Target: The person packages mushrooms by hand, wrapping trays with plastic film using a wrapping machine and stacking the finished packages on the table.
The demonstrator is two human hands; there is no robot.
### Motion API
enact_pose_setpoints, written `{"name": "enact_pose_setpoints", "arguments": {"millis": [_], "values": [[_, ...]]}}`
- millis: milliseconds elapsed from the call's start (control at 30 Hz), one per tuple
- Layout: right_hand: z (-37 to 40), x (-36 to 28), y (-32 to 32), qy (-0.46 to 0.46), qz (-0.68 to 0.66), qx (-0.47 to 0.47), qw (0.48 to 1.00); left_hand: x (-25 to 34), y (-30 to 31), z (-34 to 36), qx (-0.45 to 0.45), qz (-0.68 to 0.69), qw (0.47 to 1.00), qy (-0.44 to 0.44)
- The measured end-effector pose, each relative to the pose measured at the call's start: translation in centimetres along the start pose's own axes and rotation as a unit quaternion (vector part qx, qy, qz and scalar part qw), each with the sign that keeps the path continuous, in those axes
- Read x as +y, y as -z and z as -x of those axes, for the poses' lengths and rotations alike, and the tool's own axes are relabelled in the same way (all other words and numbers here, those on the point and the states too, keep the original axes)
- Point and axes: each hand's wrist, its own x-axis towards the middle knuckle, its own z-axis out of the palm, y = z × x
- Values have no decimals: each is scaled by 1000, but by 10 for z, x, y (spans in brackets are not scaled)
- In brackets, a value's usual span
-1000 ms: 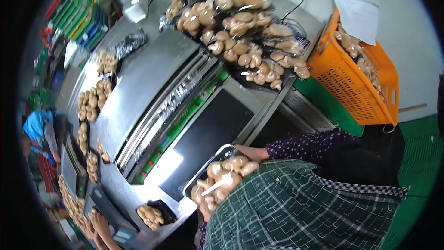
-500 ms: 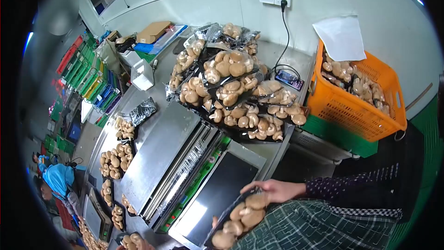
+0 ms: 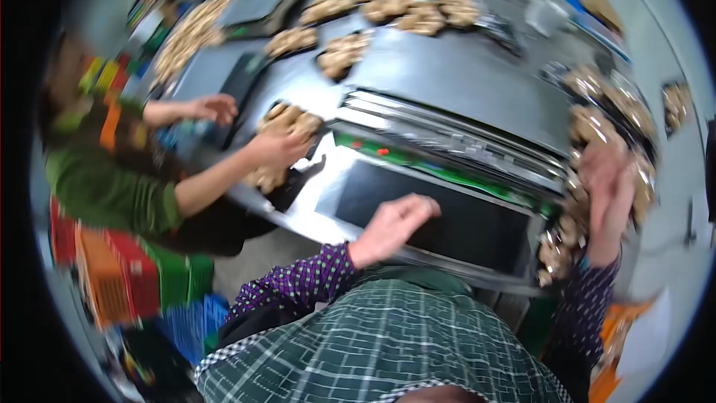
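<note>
My left hand [image 3: 394, 227] is over the near edge of the machine's dark plate [image 3: 447, 224], its fingers curled together and nothing visible in them. On the right, my right hand [image 3: 608, 183] reaches over the pile of film-wrapped mushroom packs [image 3: 623, 108]. It is smeared by motion, so its grip on a pack cannot be made out. The machine's metal top [image 3: 462, 78] lies beyond the plate. Several mushroom trays [image 3: 344, 54] stand along the far side of the machine.
At the left a co-worker in a green sleeve [image 3: 112, 194] has one hand [image 3: 280, 145] on a mushroom tray [image 3: 268, 175]. Loose mushrooms [image 3: 190, 33] lie at the back left. Coloured crates [image 3: 130, 276] stand lower left, an orange basket [image 3: 608, 384] lower right.
The view has swung left, bringing the co-worker close. The mushroom tray held before is no longer seen in my hands. My right hand is now at the wrapped pile.
</note>
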Motion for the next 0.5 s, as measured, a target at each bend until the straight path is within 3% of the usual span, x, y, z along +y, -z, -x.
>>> {"name": "enact_pose_setpoints", "arguments": {"millis": [33,67,100,133,200,300,400,433,467,500], "values": [[3,31,-26,-13,65,-123,990,-11,31,6,115,-32,993,7],[15,45,-69,-138,66,-103,983,-33,66,14,200,-20,980,-9],[17,65,-103,-193,62,-148,968,-23,90,27,317,28,947,48],[22,82,-137,-217,89,-199,952,-52,130,47,389,-35,920,27],[15,116,-196,-238,63,-290,925,-62,176,75,468,-31,881,59],[5,161,-292,-256,25,-324,911,-87,232,104,520,-154,830,126],[13,228,-359,-294,-6,-245,924,-118,281,114,540,-281,781,140],[28,254,-373,-294,32,-208,932,-119,299,112,525,-297,784,148],[40,284,-379,-335,94,-233,908,-125,320,106,525,-342,767,137],[64,281,-390,-340,154,-209,904,-131,338,99,511,-346,774,139]]}}
